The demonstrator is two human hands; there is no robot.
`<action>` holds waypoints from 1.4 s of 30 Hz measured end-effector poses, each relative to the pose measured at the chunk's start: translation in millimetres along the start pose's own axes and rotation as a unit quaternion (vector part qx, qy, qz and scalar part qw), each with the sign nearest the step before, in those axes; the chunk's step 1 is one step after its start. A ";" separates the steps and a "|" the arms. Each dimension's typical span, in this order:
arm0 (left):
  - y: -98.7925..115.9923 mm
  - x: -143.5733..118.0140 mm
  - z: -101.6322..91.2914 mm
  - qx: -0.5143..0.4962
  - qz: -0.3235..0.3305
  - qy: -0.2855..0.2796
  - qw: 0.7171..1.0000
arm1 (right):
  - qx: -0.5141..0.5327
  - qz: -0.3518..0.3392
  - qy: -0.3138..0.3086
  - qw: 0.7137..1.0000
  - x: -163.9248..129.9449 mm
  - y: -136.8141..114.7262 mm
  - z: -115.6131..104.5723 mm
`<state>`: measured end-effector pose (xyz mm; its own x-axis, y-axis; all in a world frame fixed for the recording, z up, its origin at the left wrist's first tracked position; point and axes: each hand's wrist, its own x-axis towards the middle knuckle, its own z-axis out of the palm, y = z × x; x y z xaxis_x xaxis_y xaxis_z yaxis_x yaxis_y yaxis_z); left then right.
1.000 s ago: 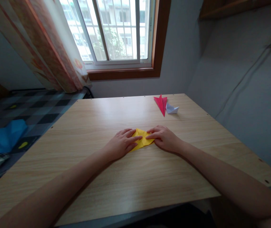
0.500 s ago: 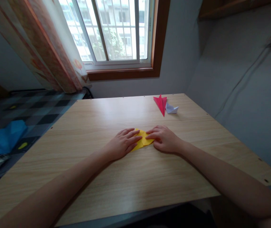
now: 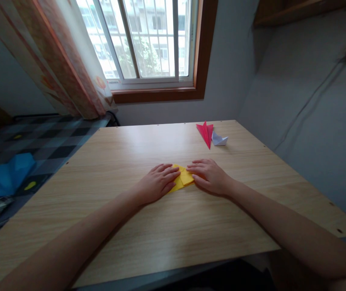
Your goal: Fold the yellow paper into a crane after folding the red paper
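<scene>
On the pale wooden table (image 3: 148, 238), a fold is judged to be under pressing: the left hand (image 3: 156, 184) and right hand (image 3: 209, 177) are laid flat, fingers spread, on the folded yellow paper (image 3: 184, 178) between them. A firm crease is called for next. Well apart, a red paper dart (image 3: 205, 132) and a small white paper boat (image 3: 219, 139) obstruct nothing.

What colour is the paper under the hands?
Yellow. The folded paper lies flat on the table, between the left hand and right hand, in the head view.
</scene>
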<state>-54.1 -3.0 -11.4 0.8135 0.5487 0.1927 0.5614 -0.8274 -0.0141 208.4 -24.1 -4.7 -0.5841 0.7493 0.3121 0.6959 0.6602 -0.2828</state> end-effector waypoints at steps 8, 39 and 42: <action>-5.4 0.7 7.1 0.008 -0.019 -0.009 1.000 | -0.004 0.008 -0.081 0.997 -2.1 -3.1 7.2; -5.5 3.8 -6.0 -0.024 0.102 0.018 0.994 | 0.011 0.012 -0.166 0.986 -4.8 -0.3 5.1; -3.2 4.9 -10.7 -0.042 0.120 0.018 0.992 | 0.011 0.014 -0.168 0.986 -4.6 -0.3 4.9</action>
<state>-53.5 1.0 0.1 0.9157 0.3307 0.2284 0.3357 -0.9418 0.0178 208.8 -27.6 -10.5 -0.6735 0.7391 -0.0132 0.7062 0.6379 -0.3072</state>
